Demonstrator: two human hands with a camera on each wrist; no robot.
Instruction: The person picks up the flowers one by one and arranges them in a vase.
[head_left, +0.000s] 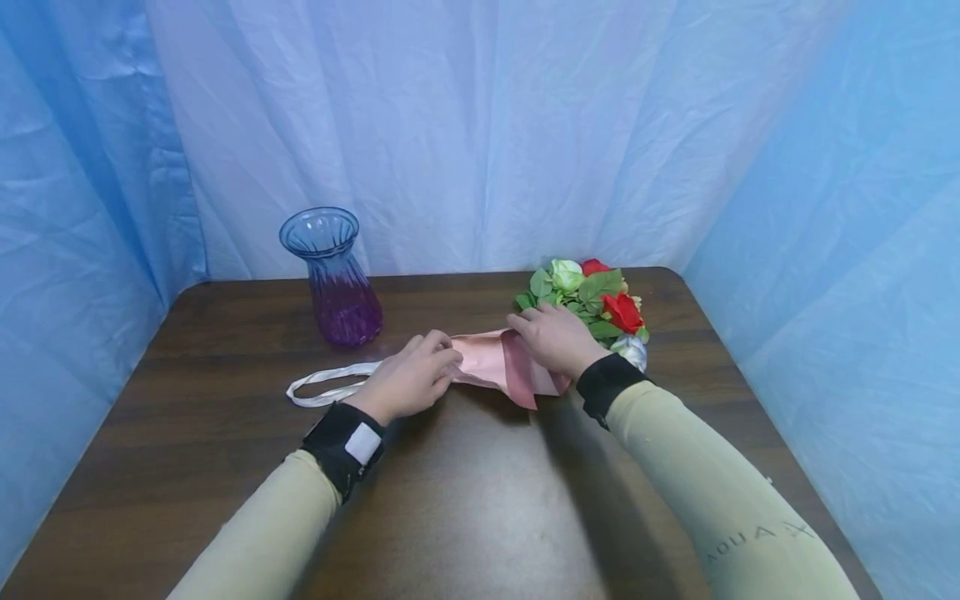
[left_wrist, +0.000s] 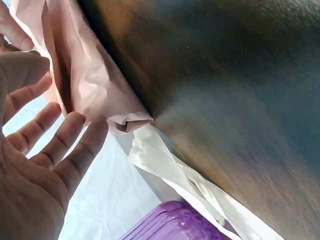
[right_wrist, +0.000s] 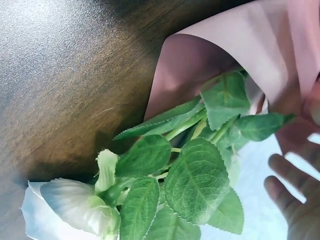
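Observation:
A pink-wrapped bouquet lies across the table, its wrapping paper (head_left: 483, 360) loosely folded around the stems. My left hand (head_left: 416, 372) is at the narrow end of the paper; in the left wrist view its slightly bent, spread fingers (left_wrist: 70, 137) touch the paper. My right hand (head_left: 558, 340) pinches the paper's upper edge near the flowers, though its thumb contact is partly hidden. Red roses (head_left: 622, 313), a pale green rose (head_left: 566, 275) and green leaves (right_wrist: 197, 180) emerge at the right. A white rose (right_wrist: 70, 207) hangs lowest. White ribbon (head_left: 330, 385) trails left from the wrapping.
A blue-to-purple glass vase (head_left: 337, 283) stands upright behind the ribbon, left of the bouquet. The brown wooden table (head_left: 480, 500) carries everything. Pale blue cloth (head_left: 450, 133) hangs behind the table and along both sides.

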